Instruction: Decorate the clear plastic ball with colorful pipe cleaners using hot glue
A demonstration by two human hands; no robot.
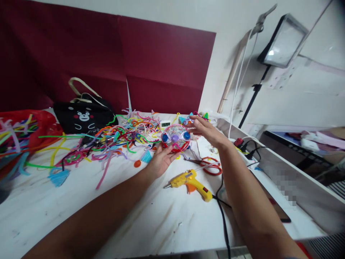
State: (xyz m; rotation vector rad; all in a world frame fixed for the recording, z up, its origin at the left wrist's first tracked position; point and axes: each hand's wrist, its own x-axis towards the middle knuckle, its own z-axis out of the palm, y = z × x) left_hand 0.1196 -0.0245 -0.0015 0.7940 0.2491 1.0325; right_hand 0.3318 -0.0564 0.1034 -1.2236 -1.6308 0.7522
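Note:
My left hand [163, 160] grips a round craft face [181, 145] from below and holds it up above the table. The face has a clear, glittery body with a pink-red rim, two blue eyes on white patches and a purple ball for a nose. Just to its upper right is my right hand [204, 130], fingers stretched out and apart with nothing between them. Whether its fingertips touch the rim, I cannot tell. Below the hands lies a yellow hot glue gun [188, 182], nozzle to the left. Scissors [212, 166] with red-orange handles rest behind it.
A tangle of coloured pipe cleaners [129, 129] spreads over the table's left and back. Behind it stand a black bag [78, 117] and a small digital display [165, 124]. To the right are a power strip [252, 160], a dark tablet-like slab [277, 208] and a black cord [224, 219].

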